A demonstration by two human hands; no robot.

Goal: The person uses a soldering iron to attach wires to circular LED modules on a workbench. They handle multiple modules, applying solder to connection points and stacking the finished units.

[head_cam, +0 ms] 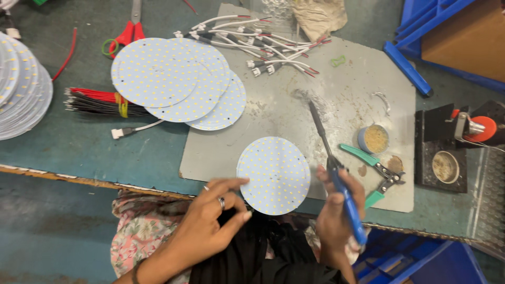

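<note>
One round white LED board (273, 175) lies flat on the near edge of a grey mat (347, 100), studded with small yellow dots. The left hand (213, 218) touches its left rim with thumb and fingertips, fingers spread and gripping nothing. The right hand (336, 210) is clamped on a blue-handled soldering iron (336, 173), its dark tip angled up and away over the mat, just right of the board. Green-handled cutters (376, 171) lie beside that hand. Farther back, three more LED boards (176, 81) overlap in a stack, next to white connector leads (263, 44) and a bundle of red and black wires (97, 102).
</note>
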